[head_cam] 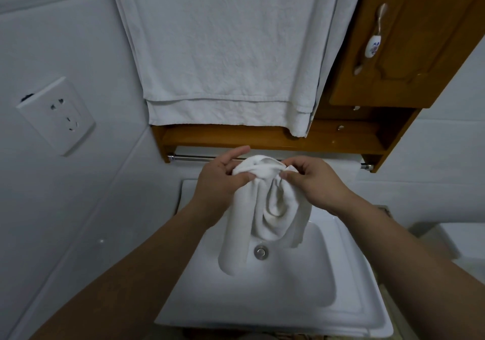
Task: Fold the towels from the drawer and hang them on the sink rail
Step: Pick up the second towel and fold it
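**A:** What's going on at the sink?

**B:** Both hands are raised in front of the chrome rail (pixel 194 158), and between them they're holding a small white towel (pixel 273 208), bunched up at the top.

**A:** How's the left hand (pixel 220 174) gripping it?

**B:** It's pinching the towel's upper left edge under the thumb, with the forefinger sticking out straight towards the rail.

**A:** And the right hand (pixel 315 182)?

**B:** It's nipping the gathered upper right corner between its thumb and curled fingers. So both hands are clamping down on cloth.

**A:** Where's the towel hanging?

**B:** It's drooping in loose folds from the two hands and dangling above the white sink basin (pixel 236 300). Its left side is hanging lower than its right, and the lower end is sitting just beside the drain (pixel 261 252) (at least from where I'm standing).

**A:** Is it over the rail?

**B:** I can't tell. The top of the bundle is sitting right in front of the bar, and the hands are hiding whether the two are touching.

**A:** What else are you seeing?

**B:** A wooden shelf (pixel 236 137) is sitting just above the rail. Above that, large white towels (pixel 223 50) are hanging in layers. To the right there's a wooden cabinet door (pixel 409 37) with a painted handle (pixel 372 43). A white wall socket (pixel 56 116) is showing on the left wall.
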`<state>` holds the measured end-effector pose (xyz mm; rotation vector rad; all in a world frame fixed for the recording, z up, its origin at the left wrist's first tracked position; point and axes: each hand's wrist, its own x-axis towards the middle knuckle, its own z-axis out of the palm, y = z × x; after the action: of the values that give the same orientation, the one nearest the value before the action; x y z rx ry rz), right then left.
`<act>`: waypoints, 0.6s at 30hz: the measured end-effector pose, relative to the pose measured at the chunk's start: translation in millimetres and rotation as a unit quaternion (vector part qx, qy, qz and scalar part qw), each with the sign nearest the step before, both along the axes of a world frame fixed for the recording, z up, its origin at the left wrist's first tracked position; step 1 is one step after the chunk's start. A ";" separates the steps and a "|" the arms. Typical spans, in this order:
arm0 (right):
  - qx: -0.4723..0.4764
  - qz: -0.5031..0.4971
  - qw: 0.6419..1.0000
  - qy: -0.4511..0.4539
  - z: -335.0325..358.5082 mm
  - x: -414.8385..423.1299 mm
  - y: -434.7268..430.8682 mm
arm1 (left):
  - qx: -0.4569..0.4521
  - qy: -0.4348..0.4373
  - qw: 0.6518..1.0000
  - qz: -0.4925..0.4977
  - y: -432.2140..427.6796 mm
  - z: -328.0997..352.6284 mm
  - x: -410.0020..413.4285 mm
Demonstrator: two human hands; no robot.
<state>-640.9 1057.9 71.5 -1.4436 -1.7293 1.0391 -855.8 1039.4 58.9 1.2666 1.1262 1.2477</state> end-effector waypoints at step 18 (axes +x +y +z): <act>-0.040 0.003 0.992 0.116 3.4 -8.8 -6.6 | 0.040 0.174 0.982 0.060 -5.4 5.5 20.7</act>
<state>-649.8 1051.3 74.9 -1.3084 -1.5431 1.2386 -835.1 1034.0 64.4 1.5377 1.4304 1.1965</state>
